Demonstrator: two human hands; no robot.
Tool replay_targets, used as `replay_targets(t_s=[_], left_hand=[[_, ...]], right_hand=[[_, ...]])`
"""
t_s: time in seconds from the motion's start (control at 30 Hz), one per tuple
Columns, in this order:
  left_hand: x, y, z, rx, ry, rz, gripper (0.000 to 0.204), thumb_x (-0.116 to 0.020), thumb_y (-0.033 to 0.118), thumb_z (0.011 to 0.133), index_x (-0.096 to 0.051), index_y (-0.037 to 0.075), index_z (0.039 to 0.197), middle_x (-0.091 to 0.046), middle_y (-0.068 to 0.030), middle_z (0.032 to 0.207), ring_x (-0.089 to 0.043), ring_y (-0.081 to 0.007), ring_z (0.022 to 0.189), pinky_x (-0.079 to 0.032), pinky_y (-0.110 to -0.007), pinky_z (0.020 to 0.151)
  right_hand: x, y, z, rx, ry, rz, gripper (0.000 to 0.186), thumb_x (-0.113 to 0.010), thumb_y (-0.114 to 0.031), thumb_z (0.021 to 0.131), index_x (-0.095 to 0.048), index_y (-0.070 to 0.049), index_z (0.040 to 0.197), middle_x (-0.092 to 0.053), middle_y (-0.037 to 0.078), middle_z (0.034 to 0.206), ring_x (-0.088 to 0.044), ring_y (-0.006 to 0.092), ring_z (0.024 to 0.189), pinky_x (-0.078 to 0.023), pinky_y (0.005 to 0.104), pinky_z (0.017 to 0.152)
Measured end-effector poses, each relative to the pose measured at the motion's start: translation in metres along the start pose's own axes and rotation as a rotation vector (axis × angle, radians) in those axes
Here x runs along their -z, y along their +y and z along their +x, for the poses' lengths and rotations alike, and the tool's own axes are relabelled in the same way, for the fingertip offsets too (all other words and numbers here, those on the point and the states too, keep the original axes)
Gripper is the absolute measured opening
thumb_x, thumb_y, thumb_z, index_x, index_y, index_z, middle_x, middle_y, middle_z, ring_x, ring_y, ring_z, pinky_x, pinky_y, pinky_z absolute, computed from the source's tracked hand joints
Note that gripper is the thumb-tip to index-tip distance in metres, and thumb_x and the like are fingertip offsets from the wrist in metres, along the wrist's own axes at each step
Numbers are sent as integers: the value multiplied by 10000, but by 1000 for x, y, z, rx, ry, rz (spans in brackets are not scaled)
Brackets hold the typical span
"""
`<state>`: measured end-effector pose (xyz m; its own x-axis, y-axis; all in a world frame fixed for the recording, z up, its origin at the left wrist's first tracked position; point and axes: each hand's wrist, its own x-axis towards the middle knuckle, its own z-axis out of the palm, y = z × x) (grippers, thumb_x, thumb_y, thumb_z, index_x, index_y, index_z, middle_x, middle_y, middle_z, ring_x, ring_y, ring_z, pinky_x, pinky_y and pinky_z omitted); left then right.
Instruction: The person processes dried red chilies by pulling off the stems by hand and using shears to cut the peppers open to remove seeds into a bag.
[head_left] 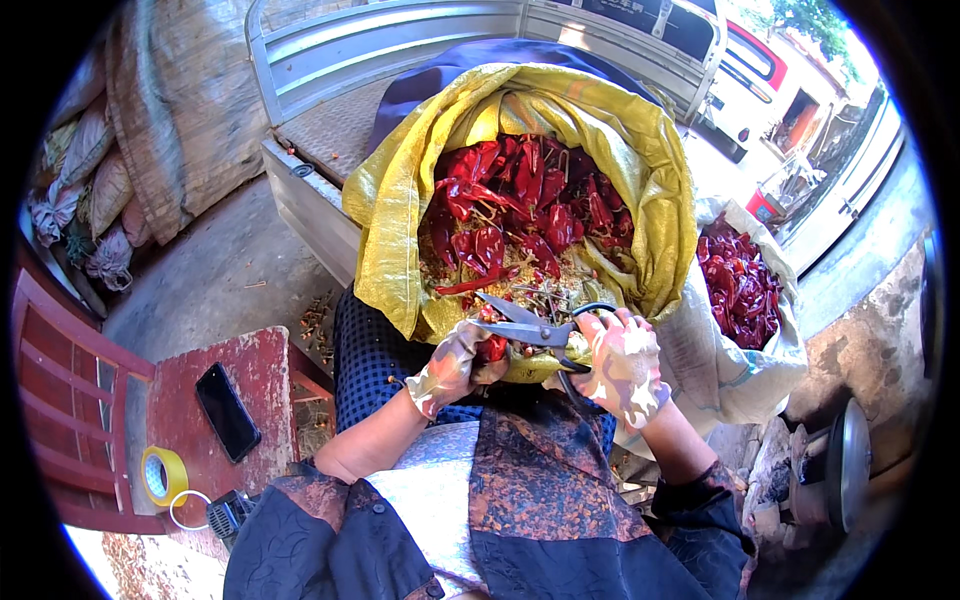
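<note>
My left hand (455,365), in a patterned pale glove, is closed on a red dried chili (492,348) at the near edge of a yellow woven sack (390,230). My right hand (620,365), gloved alike, grips black-handled scissors (535,330), their blades parted just above the chili. Inside the sack, whose mouth is rolled down, lie several red chilies (520,190) over pale seeds and stem bits (570,285). To the right stands a white sack (750,380) filled with more red chilies (735,285).
A truck bed with metal rails (310,80) is behind the sacks. At left, a worn red chair (210,360) holds a black phone (228,410), yellow tape (162,474) and a small dark device (228,520). Stacked sacks (150,120) line the upper left; a round dark object (840,465) sits at right.
</note>
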<state>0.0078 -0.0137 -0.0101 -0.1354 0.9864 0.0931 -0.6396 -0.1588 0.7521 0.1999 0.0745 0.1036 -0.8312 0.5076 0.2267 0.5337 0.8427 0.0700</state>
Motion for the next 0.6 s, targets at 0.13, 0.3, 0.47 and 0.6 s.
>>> replay_targets(t_s=[0.13, 0.3, 0.47, 0.6], left_hand=[[8, -2, 2, 102, -99, -189, 384, -416, 359, 935, -555, 3, 967, -485, -35, 654, -336, -109, 502, -273, -230, 468], [51, -16, 17, 247, -563, -670, 340, -548, 211, 892, -477, 8, 1155, -541, -93, 1040, -541, -198, 892, -478, -288, 780], [35, -8, 6, 12, -38, 371, 392, -581, 335, 877, -521, 31, 1118, -581, -58, 1018, -552, -163, 909, -485, -280, 755], [27, -15, 7, -80, 11, 358, 263, -497, 285, 929, -555, 52, 1036, -569, -14, 843, -518, -113, 688, -417, -251, 550]], right_hand=[[0, 3, 3, 68, 40, 2, 568, -729, -506, 588, -571, -115, 968, -593, 105, 914, -537, 334, 952, -388, 432, 820], [5, 4, 4, 95, 58, 25, 593, -701, -599, 603, -592, -119, 935, -611, 115, 832, -568, 355, 904, -411, 448, 774], [14, 4, 5, 74, -42, 28, 629, -689, -651, 593, -610, -113, 909, -606, 125, 778, -579, 353, 861, -427, 444, 745], [11, 6, 6, 125, 16, 28, 637, -693, -653, 583, -612, -98, 885, -593, 116, 715, -595, 334, 769, -452, 426, 669]])
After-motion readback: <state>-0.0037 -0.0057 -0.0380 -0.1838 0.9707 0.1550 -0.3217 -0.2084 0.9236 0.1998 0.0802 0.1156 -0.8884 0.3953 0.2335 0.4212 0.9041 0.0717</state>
